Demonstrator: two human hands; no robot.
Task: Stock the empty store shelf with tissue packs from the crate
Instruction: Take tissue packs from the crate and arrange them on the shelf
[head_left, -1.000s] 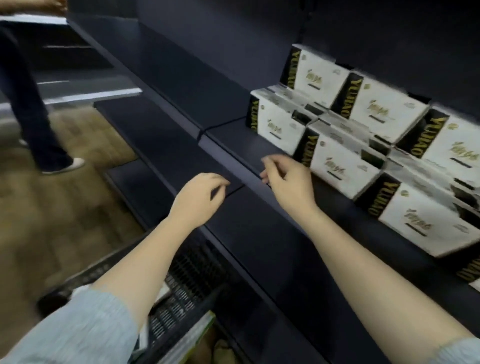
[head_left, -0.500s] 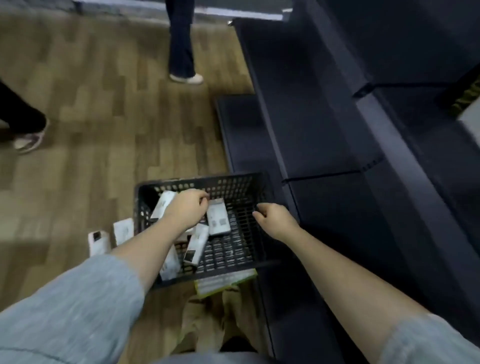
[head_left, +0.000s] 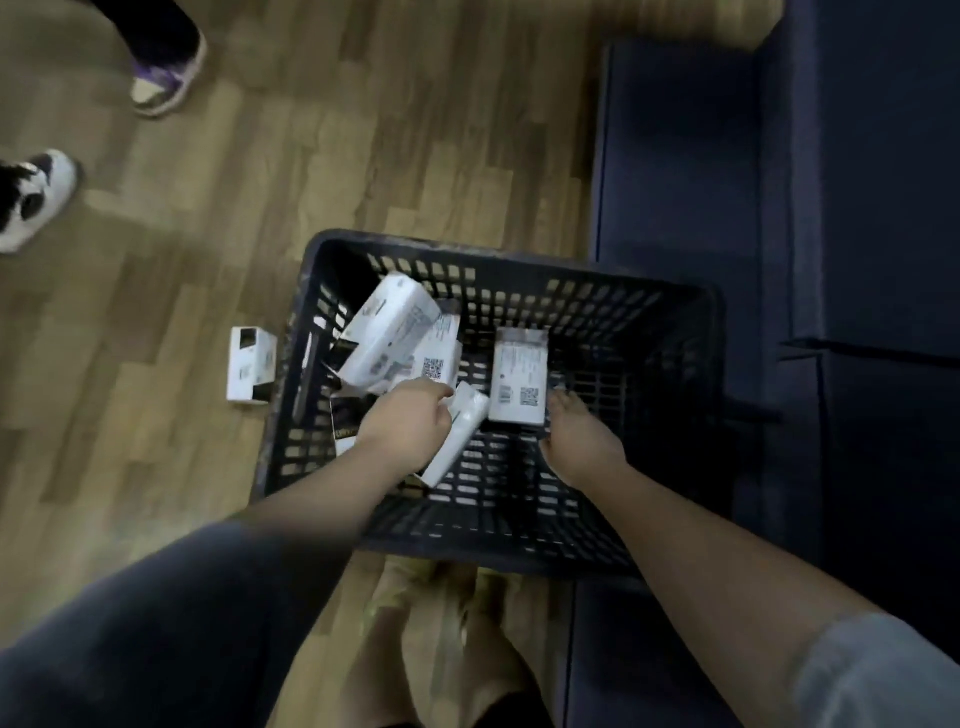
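1. Tissue packs in the crate (head_left: 644, 306): several white packs lie loose inside the black slotted plastic crate, which stands on the wood-pattern floor (head_left: 363, 156) just beside the dark shelf unit (head_left: 675, 156).
2. Upper-left pack (head_left: 387, 332): tilted, leaning against the crate's far-left corner and overlapping a second pack (head_left: 439, 358) whose printed square code faces up.
3. Flat pack (head_left: 519, 376): lying label-up near the middle of the crate floor, apart from the leaning pair.
4. My left hand (head_left: 408, 423): reaching into the crate, fingers curled around a slim white pack (head_left: 460, 439) that angles down and toward me; motion blur softens the edges, so the grip appears closed on it, though I cannot see every finger.
5. My right hand (head_left: 582, 441): inside the crate with fingers loosely spread and holding nothing, fingertips touching or just short of the near edge of the flat pack.
6. Dark-printed pack (head_left: 345, 418): partly hidden beneath my left wrist, against the crate's left wall.
7. Stray pack (head_left: 251, 371): lying on the floor outside the crate, just beside its left wall.
8. Sleeves: grey fabric covers my upper arms; forearms are bare.
9. Bystanders' shoes (head_left: 161, 78): two, at the upper left, well apart from the crate.
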